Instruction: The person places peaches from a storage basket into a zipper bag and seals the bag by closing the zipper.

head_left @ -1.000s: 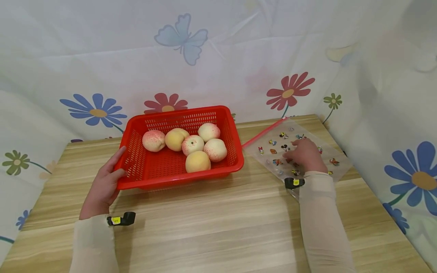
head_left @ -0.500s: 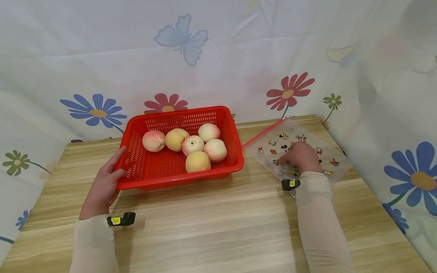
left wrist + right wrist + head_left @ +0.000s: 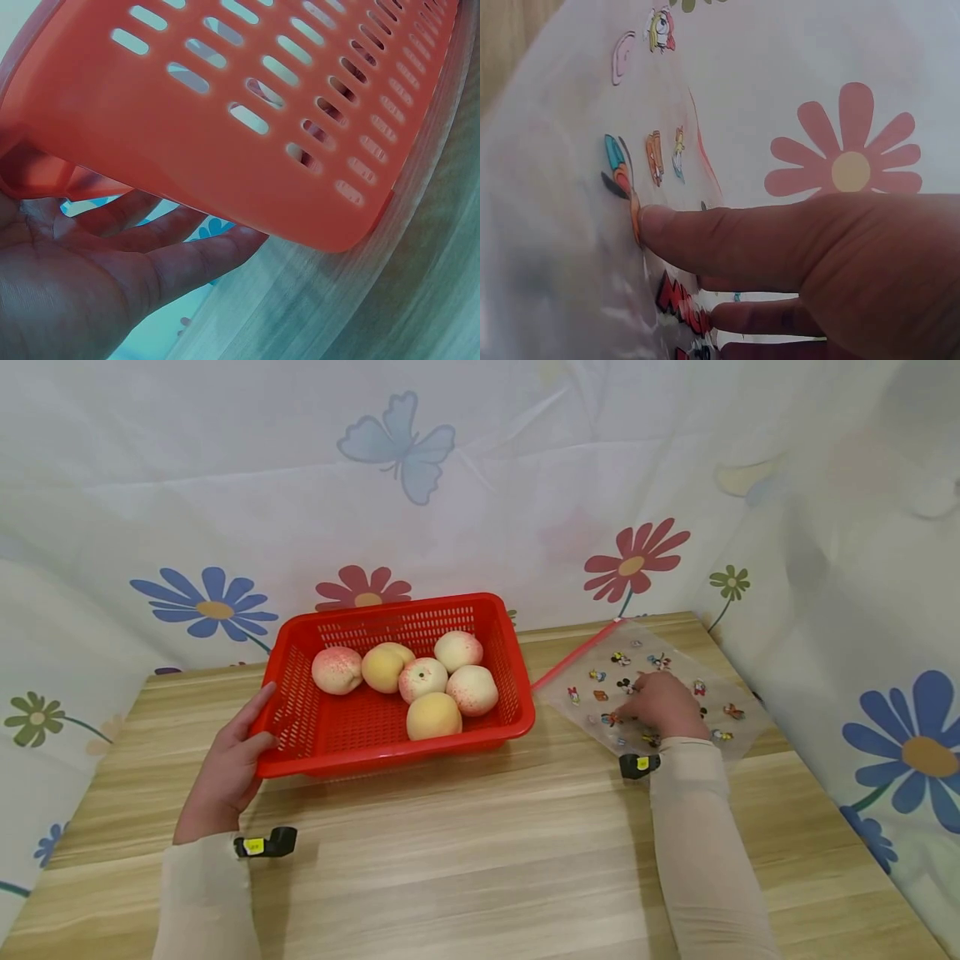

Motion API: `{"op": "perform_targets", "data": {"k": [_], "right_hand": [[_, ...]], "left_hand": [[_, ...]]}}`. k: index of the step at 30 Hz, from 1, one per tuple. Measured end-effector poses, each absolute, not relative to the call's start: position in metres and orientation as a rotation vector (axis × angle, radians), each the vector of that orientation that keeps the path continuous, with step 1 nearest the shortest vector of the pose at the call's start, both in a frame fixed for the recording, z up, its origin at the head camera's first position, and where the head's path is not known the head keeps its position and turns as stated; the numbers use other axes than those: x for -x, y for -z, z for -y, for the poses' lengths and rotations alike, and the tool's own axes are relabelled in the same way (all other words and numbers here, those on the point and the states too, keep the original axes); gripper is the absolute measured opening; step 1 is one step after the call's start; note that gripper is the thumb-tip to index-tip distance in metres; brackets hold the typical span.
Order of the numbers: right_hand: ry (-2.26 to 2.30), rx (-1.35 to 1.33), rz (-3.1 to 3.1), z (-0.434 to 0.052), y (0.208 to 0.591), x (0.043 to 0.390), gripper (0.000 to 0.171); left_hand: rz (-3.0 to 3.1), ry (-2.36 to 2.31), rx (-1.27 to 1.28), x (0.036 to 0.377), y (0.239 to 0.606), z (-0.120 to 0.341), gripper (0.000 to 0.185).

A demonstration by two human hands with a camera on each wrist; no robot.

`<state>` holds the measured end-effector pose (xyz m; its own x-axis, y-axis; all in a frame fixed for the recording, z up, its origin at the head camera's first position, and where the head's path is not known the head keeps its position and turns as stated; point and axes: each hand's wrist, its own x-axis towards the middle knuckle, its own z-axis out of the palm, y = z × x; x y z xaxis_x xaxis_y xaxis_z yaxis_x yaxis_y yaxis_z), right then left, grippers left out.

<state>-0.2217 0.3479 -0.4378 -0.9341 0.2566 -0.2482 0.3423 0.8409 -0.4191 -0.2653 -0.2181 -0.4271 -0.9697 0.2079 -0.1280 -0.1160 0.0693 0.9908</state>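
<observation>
Red basket [image 3: 390, 693] unmoved at the desk's [image 3: 480, 860] rear-left, left hand [image 3: 225, 772] flat against it; right hand [image 3: 663, 706], fingers pressing the printed bag [image 3: 675, 672], has crept leftward.

Light wood table [image 3: 480, 860] sits boxed in by a white sheet [image 3: 525, 485] printed with flowers and a blue butterfly [image 3: 396, 442].

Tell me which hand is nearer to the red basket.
Left. The left hand rests against the red basket at its left wall; the right hand lies apart on the printed plastic bag.
</observation>
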Motion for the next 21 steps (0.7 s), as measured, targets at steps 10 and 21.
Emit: {"op": "perform_targets", "data": {"k": [10, 21], "right_hand": [[0.73, -0.47, -2.795, -0.3489, 0.4366, 0.2212, 0.062], [0.768, -0.52, -2.797, -0.3482, 0.4332, 0.2211, 0.069]], "left_hand": [[-2.102, -2.0, -0.1, 0.2651, 0.4273, 0.218, 0.069], [-2.098, -2.002, -0.103, 0.2647, 0.4272, 0.2182, 0.069]]}}
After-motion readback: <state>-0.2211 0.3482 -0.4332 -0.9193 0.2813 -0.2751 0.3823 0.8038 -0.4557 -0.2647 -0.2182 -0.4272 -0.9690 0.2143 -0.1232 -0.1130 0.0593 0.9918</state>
